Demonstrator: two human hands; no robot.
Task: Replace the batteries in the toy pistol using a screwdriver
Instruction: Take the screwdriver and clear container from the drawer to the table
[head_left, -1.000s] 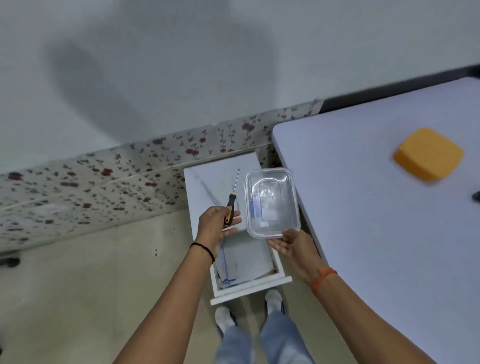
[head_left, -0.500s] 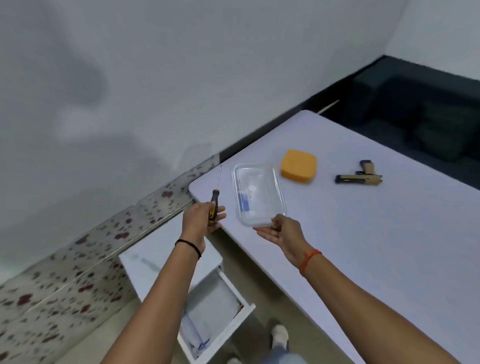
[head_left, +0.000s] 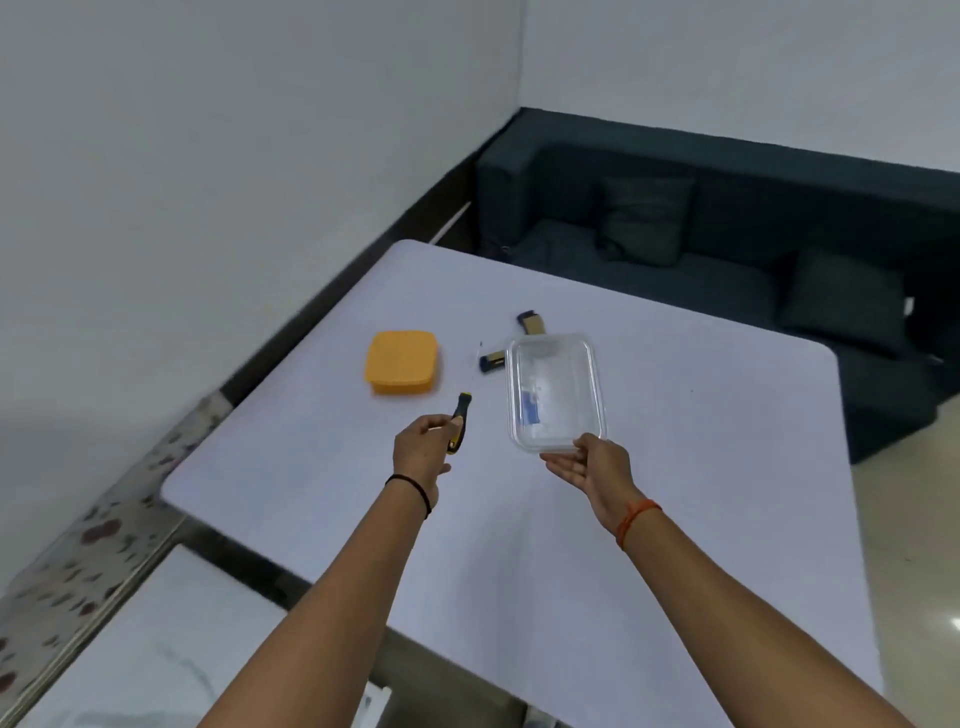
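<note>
Screwdriver (head_left: 459, 422) gripped by left hand (head_left: 420, 451); right hand (head_left: 589, 466) pinches clear container (head_left: 555, 392), toy pistol (head_left: 511, 344) behind it on desk (head_left: 675, 467). Best set both down beside pistol.

Both forearms are bare, with no sleeves showing up to the bottom edge of the view. Just behind the left hand (head_left: 420, 451), a thin black band (head_left: 411, 486) circles the wrist. Just behind the right hand (head_left: 592, 465), a thin orange-red thread band (head_left: 635, 521) of a few strands circles the wrist. No rings or watch show on either hand.
</note>
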